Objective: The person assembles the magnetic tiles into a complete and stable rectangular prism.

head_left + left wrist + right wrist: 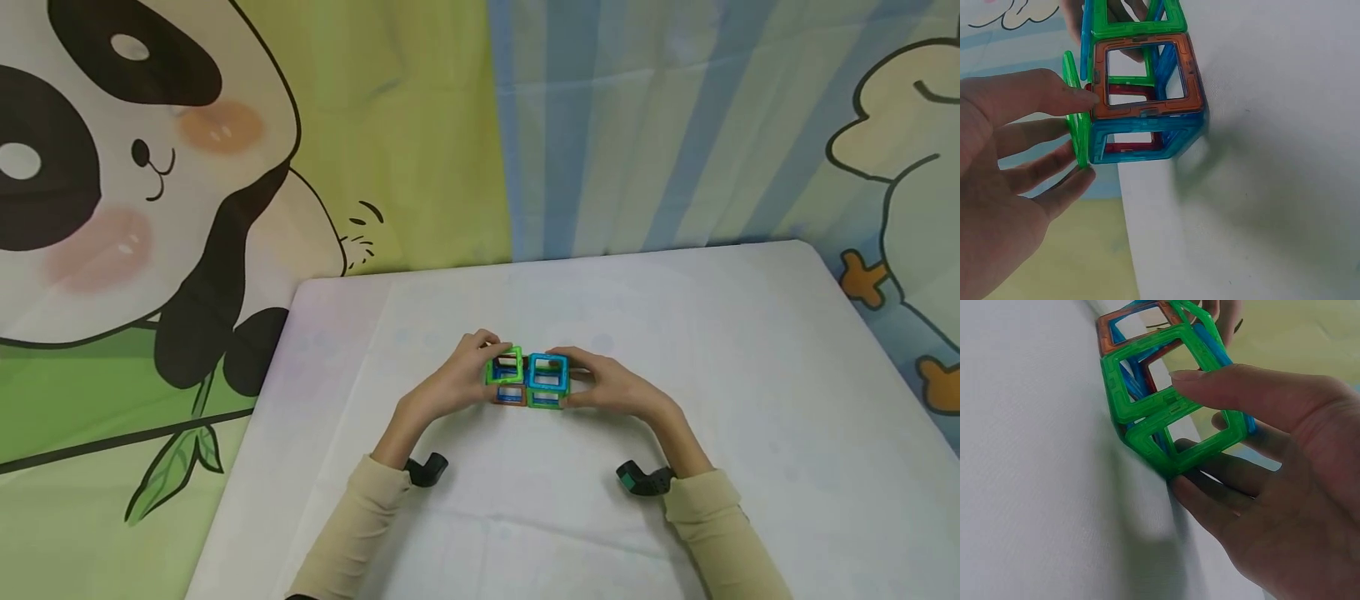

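Magnetic tiles joined into a two-part box point(527, 398) stand on the table. My left hand point(452, 379) holds its left end. In the left wrist view the thumb reaches the orange tile point(1147, 111), and the other fingers lie against a green tile point(1079, 140) seen nearly edge-on. My right hand point(618, 387) grips the right end, its thumb on a green tile point(1141, 412) and its other fingers at the side and low edge. A blue tile point(548, 358) tops the right half. Parts of the box's far side are hidden.
The white tabletop point(675, 333) spreads around the box on all sides. Behind it hangs a printed cloth point(420, 125) with a panda and striped panels. A dark wrist device point(427, 471) sits at the left cuff, another point(643, 479) at the right.
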